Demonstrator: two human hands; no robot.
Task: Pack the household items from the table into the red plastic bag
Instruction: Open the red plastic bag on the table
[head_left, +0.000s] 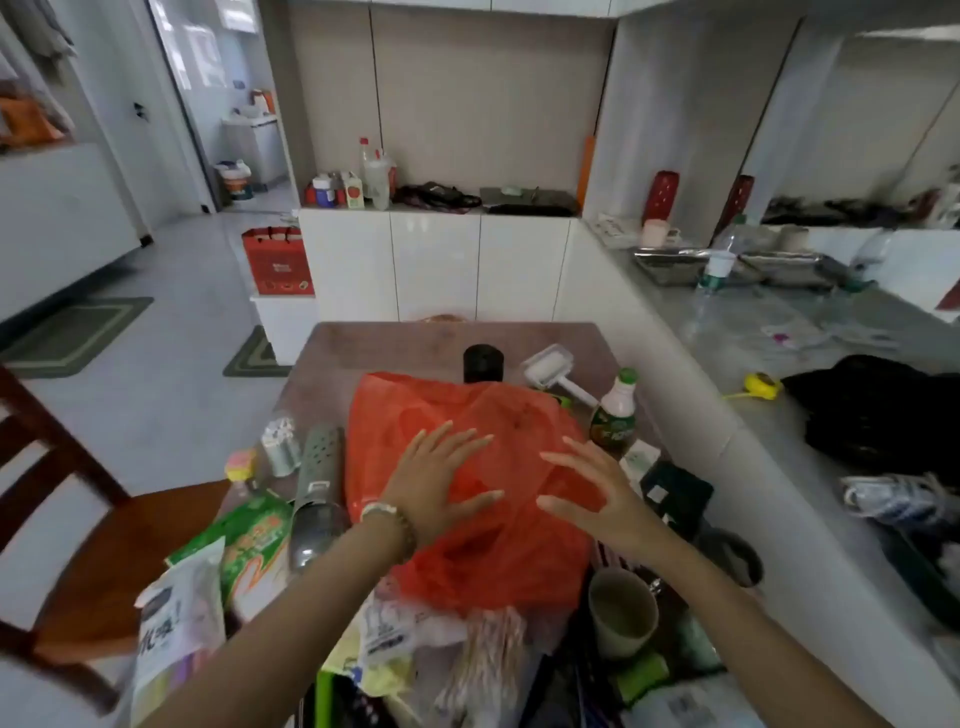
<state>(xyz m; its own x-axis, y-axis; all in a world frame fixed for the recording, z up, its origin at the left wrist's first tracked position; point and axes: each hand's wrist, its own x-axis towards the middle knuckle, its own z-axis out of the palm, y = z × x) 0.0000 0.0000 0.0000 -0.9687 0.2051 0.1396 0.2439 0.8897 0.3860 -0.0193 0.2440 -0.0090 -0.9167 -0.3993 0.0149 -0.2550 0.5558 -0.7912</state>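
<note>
Currently the red plastic bag lies crumpled in the middle of the table, with household items crowded round it. The left hand rests palm-down on the bag, fingers straight and spread apart. The right hand is just beside it over the bag's right part, fingers splayed and slightly bent, gripping nothing. Whether it touches the film or hovers above it is unclear from this angle.

Handling, as judged: the film is thin, very light and limp, with no stiffness of its own. It is likely slick, so it may slide on the tabletop and cling shut. Hard corners could tear it. The best hold is probably the rim or handle loops, one in each hand, to spread the mouth. The folds do not show where the mouth is.

Items: a black cylinder stands behind the bag. A lint roller and a green-capped bottle are to its right. A grey perforated tube lies along its left edge. A green packet and a beige cup sit nearer the person. The rigid, heavier pieces would sit best at the bottom.

Surface: a brownish matt tabletop, little of it bare. Room: white cabinets beyond the table, a grey counter along the right and a wooden chair at the left.
</note>
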